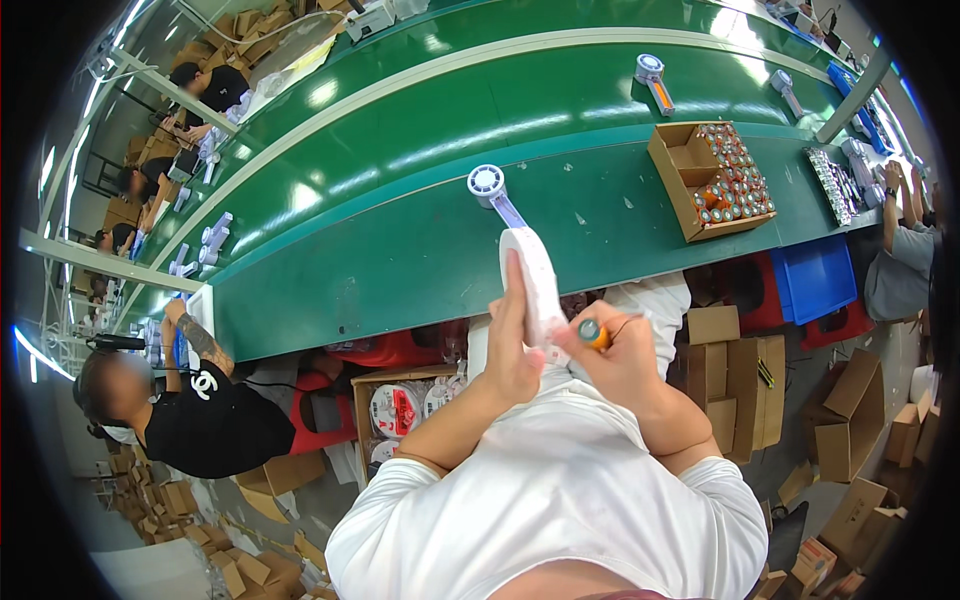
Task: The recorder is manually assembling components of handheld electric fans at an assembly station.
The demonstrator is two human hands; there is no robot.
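Note:
My left hand [515, 345] grips a white roll [530, 275], seen edge-on, perhaps tape, with its fingers stretched along the side. My right hand [625, 365] is closed round an orange battery cell [593, 333] with a greenish end, close to the roll's lower edge. Both hands are in front of my body at the bench's near edge. Just beyond the roll, a lilac-and-white handheld fan [488, 184] lies on the green bench [400, 255]. At the right stands a cardboard box [692, 212] holding several orange battery cells [728, 190].
More fans [652, 80] lie on the green conveyor [480, 105] beyond. Blue bins [815, 280] and cartons [735, 390] are at the right, below bench height. A carton of packed rolls [395, 410] sits by my left. A co-worker in black [215, 420] works at the left.

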